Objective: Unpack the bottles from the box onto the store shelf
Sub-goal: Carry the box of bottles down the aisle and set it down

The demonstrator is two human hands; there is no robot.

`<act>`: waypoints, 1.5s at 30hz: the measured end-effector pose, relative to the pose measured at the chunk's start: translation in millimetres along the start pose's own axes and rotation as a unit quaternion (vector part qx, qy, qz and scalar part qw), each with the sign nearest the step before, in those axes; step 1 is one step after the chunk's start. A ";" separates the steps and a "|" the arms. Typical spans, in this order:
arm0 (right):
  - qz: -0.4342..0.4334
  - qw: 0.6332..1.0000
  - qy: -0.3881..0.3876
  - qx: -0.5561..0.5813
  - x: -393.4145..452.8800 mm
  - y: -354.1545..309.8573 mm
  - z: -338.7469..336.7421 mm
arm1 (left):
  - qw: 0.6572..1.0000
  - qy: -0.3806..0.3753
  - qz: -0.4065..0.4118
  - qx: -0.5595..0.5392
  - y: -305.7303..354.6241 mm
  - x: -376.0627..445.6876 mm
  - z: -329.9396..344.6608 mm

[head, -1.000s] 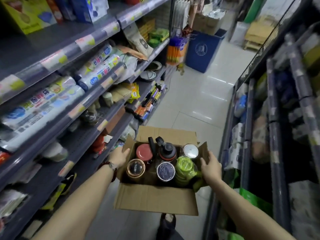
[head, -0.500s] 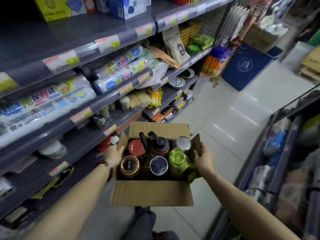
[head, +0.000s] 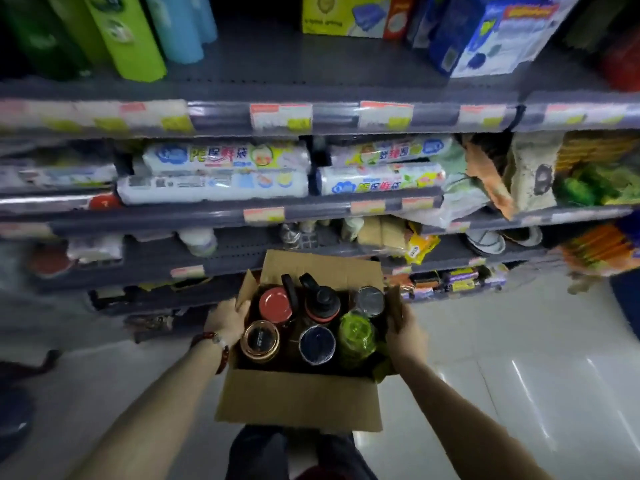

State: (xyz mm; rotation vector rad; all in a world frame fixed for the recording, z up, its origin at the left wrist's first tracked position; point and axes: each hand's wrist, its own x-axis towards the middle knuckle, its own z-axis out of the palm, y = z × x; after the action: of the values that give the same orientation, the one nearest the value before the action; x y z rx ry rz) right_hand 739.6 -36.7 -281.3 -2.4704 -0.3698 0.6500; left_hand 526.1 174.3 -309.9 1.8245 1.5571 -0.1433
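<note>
An open cardboard box (head: 301, 400) is held in front of me, just before the grey store shelf (head: 235, 258). Several bottles stand upright inside: a red-lidded one (head: 274, 304), a black-capped one with a loop (head: 320, 299), a silver-lidded one (head: 370, 300), a gold-rimmed one (head: 259, 341), a dark blue-lidded one (head: 317, 342) and a green one (head: 356, 334). My left hand (head: 227, 322) grips the box's left wall. My right hand (head: 403, 336) grips the right wall and flap.
Shelves ahead carry white rolled packs (head: 221, 174), green and blue rolls (head: 128, 32) and boxes (head: 346, 12) on top, small bottles and yellow packets (head: 419, 245) lower down. The white tiled floor (head: 519, 358) spreads to the right. My legs (head: 277, 452) show below the box.
I have turned left to face the shelf head-on, carrying the box with me. Both hands keep the same hold on the box's sides.
</note>
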 end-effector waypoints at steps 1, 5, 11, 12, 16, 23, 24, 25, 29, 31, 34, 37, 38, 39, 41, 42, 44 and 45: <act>-0.019 1.000 -0.018 -0.009 7.6 -4.9 3.1 | 1.000 0.009 -0.023 -0.018 -7.3 -6.4 -0.1; -0.102 0.989 -0.085 -0.058 21.6 -30.6 18.9 | 0.990 0.045 -0.078 -0.106 -45.1 -39.2 -7.1; -0.232 0.948 -0.165 -0.146 -1.3 -79.7 67.5 | 0.953 0.143 -0.142 -0.227 -115.7 -107.3 -23.1; -0.253 0.938 -0.175 -0.159 -9.8 -87.9 78.4 | 0.946 0.155 -0.155 -0.237 -129.4 -118.2 -25.4; -0.296 0.911 -0.226 -0.177 -48.0 -112.7 126.8 | 0.908 0.193 -0.237 -0.288 -183.7 -151.3 -34.8; -0.376 0.849 -0.306 -0.210 -118.0 -147.4 217.1 | 0.856 0.243 -0.336 -0.309 -279.1 -195.6 -31.6; -0.391 0.837 -0.316 -0.218 -128.4 -151.7 229.2 | 0.846 0.250 -0.352 -0.314 -289.0 -202.2 -29.6; -0.404 0.825 -0.327 -0.223 -138.4 -156.8 241.4 | 0.834 0.261 -0.368 -0.318 -298.4 -206.7 -27.1; -0.440 0.781 -0.376 -0.235 -173.0 -176.9 292.6 | 0.776 0.301 -0.424 -0.357 -331.6 -221.7 -13.3; -0.456 0.754 -0.402 -0.249 -181.7 -177.5 327.1 | 0.742 0.324 -0.449 -0.379 -349.1 -225.8 -0.5; -0.481 0.719 -0.428 -0.263 -195.9 -170.4 380.2 | 0.699 0.339 -0.485 -0.401 -372.5 -228.0 19.1; -0.501 0.698 -0.432 -0.275 -212.3 -160.4 426.3 | 0.658 0.347 -0.511 -0.430 -398.3 -226.5 41.6; -0.507 0.690 -0.437 -0.276 -216.6 -155.4 441.3 | 0.646 0.348 -0.519 -0.438 -408.5 -224.9 50.8; -0.515 0.680 -0.441 -0.278 -219.9 -149.3 456.8 | 0.633 0.351 -0.526 -0.446 -420.3 -222.2 61.1; -0.531 0.663 -0.445 -0.282 -222.2 -134.6 491.6 | 0.612 0.355 -0.536 -0.461 -446.1 -212.4 83.2; -0.536 0.658 -0.446 -0.283 -221.0 -125.0 509.5 | 0.603 0.355 -0.539 -0.470 -458.8 -207.2 96.5; -0.537 0.656 -0.451 -0.278 -216.8 -103.7 546.7 | 0.586 0.354 -0.544 -0.484 -486.2 -194.7 125.4; -0.538 0.655 -0.452 -0.277 -214.3 -93.0 564.7 | 0.581 0.354 -0.544 -0.492 -500.1 -187.7 141.1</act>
State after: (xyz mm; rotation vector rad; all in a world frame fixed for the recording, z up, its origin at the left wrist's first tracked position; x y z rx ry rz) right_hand 252.9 205.4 -560.9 -1.5630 -2.4507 1.2225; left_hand 79.0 -56.0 -538.7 -0.1991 2.3495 0.8411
